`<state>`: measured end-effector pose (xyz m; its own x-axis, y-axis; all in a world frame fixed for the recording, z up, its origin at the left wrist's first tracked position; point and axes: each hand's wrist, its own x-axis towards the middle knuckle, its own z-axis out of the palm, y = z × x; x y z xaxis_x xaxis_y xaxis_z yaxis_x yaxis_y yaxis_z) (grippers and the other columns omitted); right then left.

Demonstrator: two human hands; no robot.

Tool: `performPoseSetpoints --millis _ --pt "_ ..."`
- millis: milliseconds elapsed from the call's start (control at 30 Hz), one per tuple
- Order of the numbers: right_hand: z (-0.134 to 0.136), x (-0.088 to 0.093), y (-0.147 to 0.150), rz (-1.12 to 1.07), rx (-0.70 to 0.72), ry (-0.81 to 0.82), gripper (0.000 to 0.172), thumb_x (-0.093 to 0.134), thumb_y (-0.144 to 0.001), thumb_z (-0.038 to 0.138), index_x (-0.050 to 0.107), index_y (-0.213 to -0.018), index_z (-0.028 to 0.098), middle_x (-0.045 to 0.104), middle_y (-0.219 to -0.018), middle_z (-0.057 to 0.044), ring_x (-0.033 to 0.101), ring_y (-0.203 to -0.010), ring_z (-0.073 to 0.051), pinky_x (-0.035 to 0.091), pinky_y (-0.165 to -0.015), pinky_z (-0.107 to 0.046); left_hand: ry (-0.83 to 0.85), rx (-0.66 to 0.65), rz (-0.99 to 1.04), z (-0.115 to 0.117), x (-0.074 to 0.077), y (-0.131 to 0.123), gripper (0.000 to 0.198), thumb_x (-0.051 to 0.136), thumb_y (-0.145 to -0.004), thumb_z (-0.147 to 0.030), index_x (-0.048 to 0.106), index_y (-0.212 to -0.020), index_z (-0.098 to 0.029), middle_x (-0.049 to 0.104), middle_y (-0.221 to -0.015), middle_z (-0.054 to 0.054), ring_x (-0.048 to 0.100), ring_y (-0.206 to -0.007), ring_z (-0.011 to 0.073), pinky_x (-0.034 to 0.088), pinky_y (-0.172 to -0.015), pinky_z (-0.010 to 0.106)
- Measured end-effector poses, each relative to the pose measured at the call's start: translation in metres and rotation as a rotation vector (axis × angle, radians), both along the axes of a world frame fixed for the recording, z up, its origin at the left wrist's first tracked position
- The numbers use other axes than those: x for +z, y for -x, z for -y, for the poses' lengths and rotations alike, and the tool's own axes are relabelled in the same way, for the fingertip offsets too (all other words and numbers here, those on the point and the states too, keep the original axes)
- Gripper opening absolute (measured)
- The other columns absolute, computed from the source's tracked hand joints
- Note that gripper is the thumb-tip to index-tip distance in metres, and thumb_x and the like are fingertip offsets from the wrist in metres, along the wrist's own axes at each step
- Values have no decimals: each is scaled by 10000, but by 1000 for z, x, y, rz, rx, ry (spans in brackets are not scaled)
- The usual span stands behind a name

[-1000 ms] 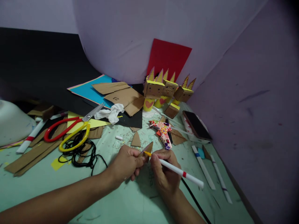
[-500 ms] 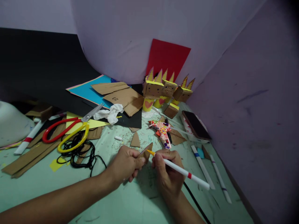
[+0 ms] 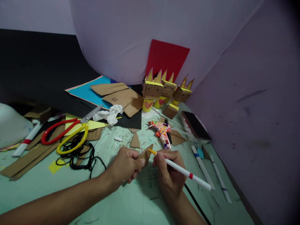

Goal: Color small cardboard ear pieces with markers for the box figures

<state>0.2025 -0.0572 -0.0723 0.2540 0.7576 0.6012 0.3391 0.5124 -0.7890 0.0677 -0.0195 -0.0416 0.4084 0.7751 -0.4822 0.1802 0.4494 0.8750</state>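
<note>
My left hand (image 3: pixel 125 165) is closed on a small brown cardboard triangle (image 3: pixel 146 153), held just above the pale green tabletop (image 3: pixel 131 206). My right hand (image 3: pixel 170 175) grips a white marker with an orange tip and a red band (image 3: pixel 181 170). The orange tip touches the triangle's right edge. A second cardboard triangle (image 3: pixel 135 141) lies flat on the table just behind my hands.
Large red-and-yellow scissors (image 3: pixel 67 131) and a black cord (image 3: pixel 79 153) lie to the left. Cardboard figures with yellow cups (image 3: pixel 161 92) stand at the back, near a patterned glue gun (image 3: pixel 162 131), a phone (image 3: pixel 195 125) and two more markers (image 3: pixel 203 170). Cardboard scraps and coloured paper cover the left.
The marker tip has shifted a little to the right along the triangle's edge. My hands have stayed in nearly the same place.
</note>
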Motion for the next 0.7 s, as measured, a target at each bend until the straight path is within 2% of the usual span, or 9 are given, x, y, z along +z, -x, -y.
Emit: performPoseSetpoints --millis 100,333,567,700 --pt "0 0 1 85 67 -10 101 557 -800 107 519 -785 199 573 -636 14 554 -534 -126 423 -481 -248 -8 -17 11 0 0 0 262 535 -611 -336 427 -421 -192 382 -284 -61 291 -245 57 195 -268 179" --pt "-1 1 -2 33 -115 40 55 545 -822 143 526 -810 193 566 -665 15 548 -545 -123 434 -512 -262 -33 -12 -24 1 0 -1 279 528 -604 -345 404 -403 -196 367 -285 -65 283 -249 51 191 -278 182" --pt "-1 0 -1 89 2 1 70 552 -805 145 515 -770 192 573 -610 7 559 -531 -137 432 -485 -261 -32 -16 20 0 -1 1 271 542 -599 -360 423 -420 -194 371 -284 -68 278 -248 51 181 -272 184" --pt "-3 1 -2 47 -89 44 48 552 -820 164 528 -787 190 567 -638 10 542 -523 -127 422 -488 -262 -41 4 -16 1 1 0 272 547 -596 -351 423 -414 -191 367 -287 -70 281 -257 47 197 -286 179"
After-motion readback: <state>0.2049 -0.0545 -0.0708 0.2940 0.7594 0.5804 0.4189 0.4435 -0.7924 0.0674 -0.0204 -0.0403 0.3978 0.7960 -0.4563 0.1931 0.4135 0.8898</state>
